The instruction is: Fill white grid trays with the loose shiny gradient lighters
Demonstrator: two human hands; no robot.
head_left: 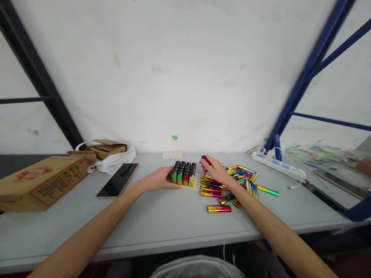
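Several upright lighters (183,173) with black tops stand in rows in a white tray (197,181), whose right-hand slots show bare. My left hand (160,178) is closed against the left side of this block, fingers partly hidden behind it. Just right of the tray, my right hand (213,168) pinches a lighter (206,159) with a dark end and a reddish-purple body. Beneath and around my right forearm lies a loose pile of shiny coloured lighters (211,191). One red and yellow lighter (219,209) lies apart, nearer the table's front edge.
A second white tray (172,155) lies by the wall. To the left are a phone (118,180), a white bag (114,163) and cardboard boxes (43,179). A power strip (278,165) sits at right, and beyond the blue frame another person's hand (364,166) shows.
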